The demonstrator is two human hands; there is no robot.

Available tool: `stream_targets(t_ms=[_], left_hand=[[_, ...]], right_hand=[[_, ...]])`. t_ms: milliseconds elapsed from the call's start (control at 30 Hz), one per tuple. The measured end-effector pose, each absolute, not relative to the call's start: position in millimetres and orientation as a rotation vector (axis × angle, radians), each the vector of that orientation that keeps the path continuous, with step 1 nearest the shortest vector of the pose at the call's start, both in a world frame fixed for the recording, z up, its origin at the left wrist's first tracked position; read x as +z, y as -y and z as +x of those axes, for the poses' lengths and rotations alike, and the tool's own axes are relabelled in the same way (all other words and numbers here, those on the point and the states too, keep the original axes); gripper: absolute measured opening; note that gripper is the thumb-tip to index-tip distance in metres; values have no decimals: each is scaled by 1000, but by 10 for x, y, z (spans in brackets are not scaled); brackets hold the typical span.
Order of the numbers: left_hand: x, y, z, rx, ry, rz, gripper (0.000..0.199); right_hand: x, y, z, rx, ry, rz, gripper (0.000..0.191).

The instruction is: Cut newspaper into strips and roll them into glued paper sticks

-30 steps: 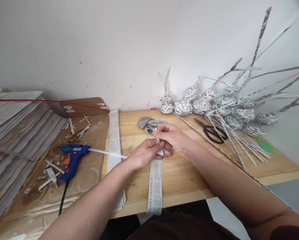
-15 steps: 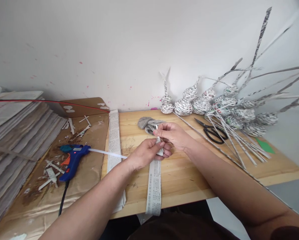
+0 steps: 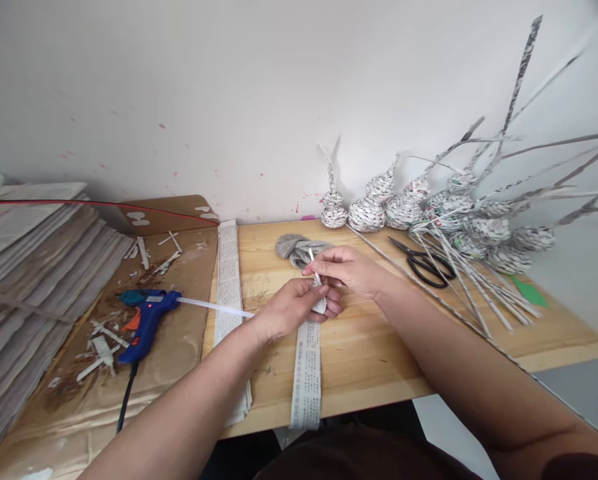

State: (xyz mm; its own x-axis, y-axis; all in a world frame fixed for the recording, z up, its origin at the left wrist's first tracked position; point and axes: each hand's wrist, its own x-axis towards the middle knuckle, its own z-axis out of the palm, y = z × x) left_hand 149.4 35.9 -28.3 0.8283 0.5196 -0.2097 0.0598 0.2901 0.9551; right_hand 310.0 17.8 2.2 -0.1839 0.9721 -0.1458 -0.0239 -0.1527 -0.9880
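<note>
Between my two hands is a newspaper strip [image 3: 307,373], its top end rolled into a thin white point and its flat lower part hanging down over the table's front edge. My left hand [image 3: 299,303] holds the strip just below the rolled part, thumb on top. The fingertips of my right hand [image 3: 336,267] pinch the rolled tip from the right, a little above my left hand. Just behind them a grey cloth [image 3: 293,248] lies crumpled on the wooden table [image 3: 369,367].
To the left lie a stack of newspaper strips [image 3: 229,267], a blue glue gun [image 3: 151,323] on cardboard and a tall paper pile [image 3: 43,280]. On the right are black scissors [image 3: 423,261], paper sticks [image 3: 479,287] and several woven paper gourds [image 3: 367,214].
More of the rolled tip shows above my right fingers, which have shifted slightly left. The hanging strip has swung a little to the left.
</note>
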Motion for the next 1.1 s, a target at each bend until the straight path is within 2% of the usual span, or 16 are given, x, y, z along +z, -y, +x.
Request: stream_targets(t_ms=[167, 333, 500, 667, 800, 967, 1100], left_hand=[[-269, -353, 1505, 310, -549, 1243, 38], [-273, -353, 1499, 330, -561, 1224, 39], [-264, -354, 1494, 297, -565, 1231, 39], [-254, -357, 1494, 309, -585, 1231, 39], [-256, -351, 1499, 301, -572, 1213, 38], [-264, -348, 1503, 302, -576, 1231, 39], [-268, -339, 1507, 263, -570, 1243, 38]], right_hand=[[11, -182, 3083, 1401, 1067, -1216, 37], [9, -184, 3100, 1459, 1231, -1205, 34], [-11, -193, 3096, 1378, 1062, -1214, 37], [-16, -199, 3126, 1472, 1237, -1184, 32], [-40, -200, 3123, 1381, 1082, -1220, 35], [-8, -186, 3114, 1500, 1213, -1194, 33], [-16, -192, 3103, 1444, 1055, -1206, 34]])
